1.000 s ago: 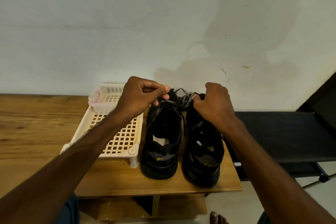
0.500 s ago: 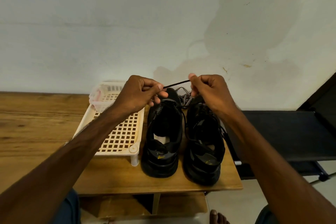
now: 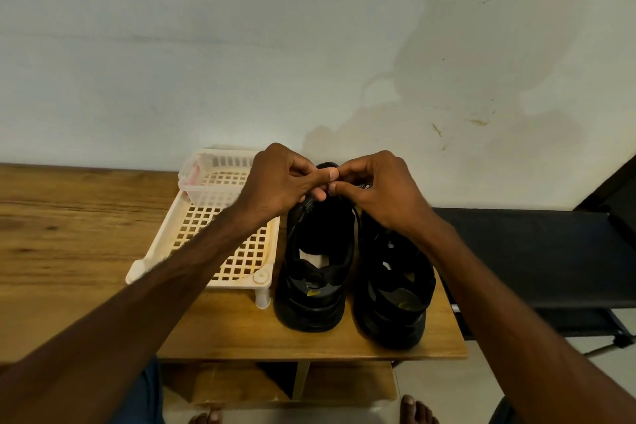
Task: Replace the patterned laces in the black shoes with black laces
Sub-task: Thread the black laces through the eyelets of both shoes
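Two black shoes stand side by side on the wooden table (image 3: 69, 251), heels toward me: the left shoe (image 3: 315, 272) and the right shoe (image 3: 395, 289). My left hand (image 3: 285, 182) and my right hand (image 3: 382, 193) meet fingertip to fingertip above the toe end of the left shoe. Both pinch the black lace, which is hidden between the fingers here. A small piece of patterned black-and-white lace (image 3: 364, 186) shows behind my right hand, at the shoes' toes.
A cream plastic lattice tray (image 3: 234, 282) on short legs stands left of the shoes, with a small slotted basket (image 3: 220, 179) at its far end. A black bench (image 3: 533, 251) lies to the right, below table height. The wall is close behind.
Half a second ago my hands held a black lace stretched between them above the shoes. They have now come together, fingertips touching, over the left shoe's toe.
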A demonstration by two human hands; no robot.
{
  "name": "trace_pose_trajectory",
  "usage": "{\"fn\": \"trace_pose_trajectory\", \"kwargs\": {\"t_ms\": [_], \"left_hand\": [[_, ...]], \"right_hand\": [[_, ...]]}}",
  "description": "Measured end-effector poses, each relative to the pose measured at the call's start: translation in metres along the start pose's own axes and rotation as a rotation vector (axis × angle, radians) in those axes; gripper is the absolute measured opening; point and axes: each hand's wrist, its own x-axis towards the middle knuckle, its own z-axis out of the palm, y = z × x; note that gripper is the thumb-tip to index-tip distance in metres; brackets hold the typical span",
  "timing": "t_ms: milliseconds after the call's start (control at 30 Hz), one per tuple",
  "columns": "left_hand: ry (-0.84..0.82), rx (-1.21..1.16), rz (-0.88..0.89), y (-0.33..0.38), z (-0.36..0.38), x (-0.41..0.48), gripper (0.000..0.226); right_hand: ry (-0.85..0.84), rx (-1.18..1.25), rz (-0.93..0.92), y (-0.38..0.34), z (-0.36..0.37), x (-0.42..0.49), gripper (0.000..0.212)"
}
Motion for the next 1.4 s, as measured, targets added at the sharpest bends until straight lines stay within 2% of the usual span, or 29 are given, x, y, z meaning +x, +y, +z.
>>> {"fn": "trace_pose_trajectory", "kwargs": {"t_ms": [133,233,367,433,567,800,1067,1400], "left_hand": [[0.01,0.02,-0.004,-0.002,-0.002,0.001,0.026],[0.016,0.144,-0.059,-0.005,-0.004,0.002,0.026],[-0.165,0.341,-0.181,-0.008,-0.001,-0.003,0.046],[-0.165,0.402,-0.178,-0.008,0.004,-0.006,0.043],[-0.052,0.471,-0.144,-0.005,0.01,-0.009,0.027],[-0.021,0.331,-0.256,-0.006,0.005,-0.007,0.019],[-0.089,-0.003,-0.541,-0.003,-0.007,-0.002,0.012],[-0.138,-0.064,-0.533,-0.008,-0.008,-0.002,0.02]], "right_hand": [[0.05,0.049,0.009,-0.001,0.005,0.002,0.012],[0.083,0.026,0.066,0.002,0.005,0.003,0.01],[0.094,-0.079,0.123,0.004,0.006,0.002,0.014],[0.094,-0.101,0.135,0.002,0.007,0.0,0.016],[0.047,-0.158,0.135,-0.001,0.011,-0.003,0.014],[-0.058,-0.309,0.137,-0.003,0.017,-0.004,0.012],[-0.056,-0.249,0.138,0.003,0.022,-0.001,0.011],[0.036,-0.279,0.086,0.003,0.045,0.011,0.01]]}}
